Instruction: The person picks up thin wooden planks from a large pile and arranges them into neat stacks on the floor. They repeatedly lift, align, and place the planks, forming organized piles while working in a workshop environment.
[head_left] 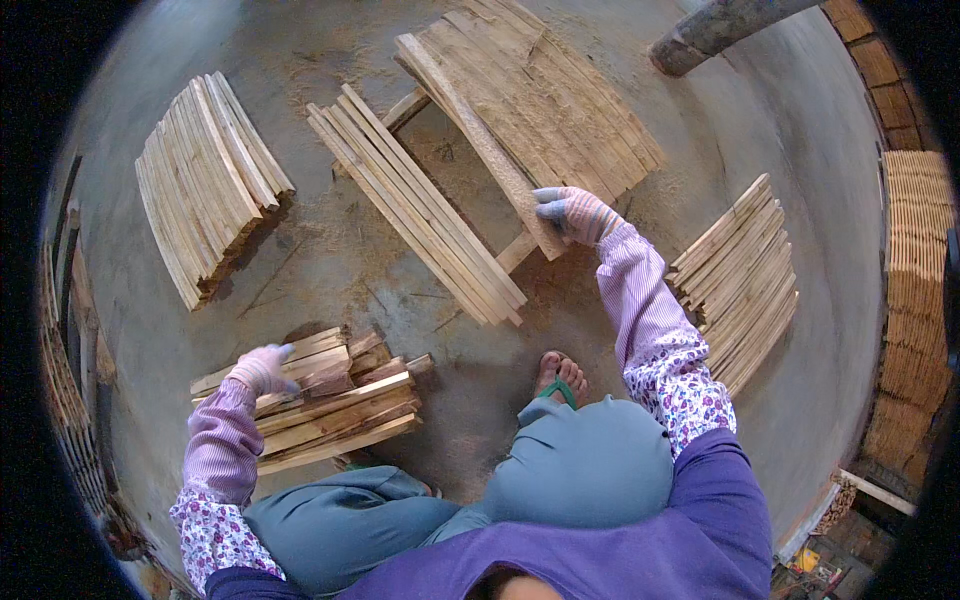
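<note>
My right hand (575,213), in a striped glove with grey fingertips, grips the near end of a long wooden slat (470,120). The slat lies along the left edge of a wide stack of planks (550,100) strewn with sawdust. My left hand (263,371), gloved too, hovers over a pile of rough offcut strips (340,420) at the lower left. Its thumb and fingers are apart, with nothing visible between them. Between the two hands lies a row of narrow slats (415,205), resting across wooden bearers (517,250).
Slat stacks stand on the concrete floor at the left (205,180) and right (740,285). A thick grey post (715,35) rises at the far right. Tall stacked wood (915,300) lines the right edge. Long poles (75,370) stand at the left edge. My sandalled foot (563,378) is near the row.
</note>
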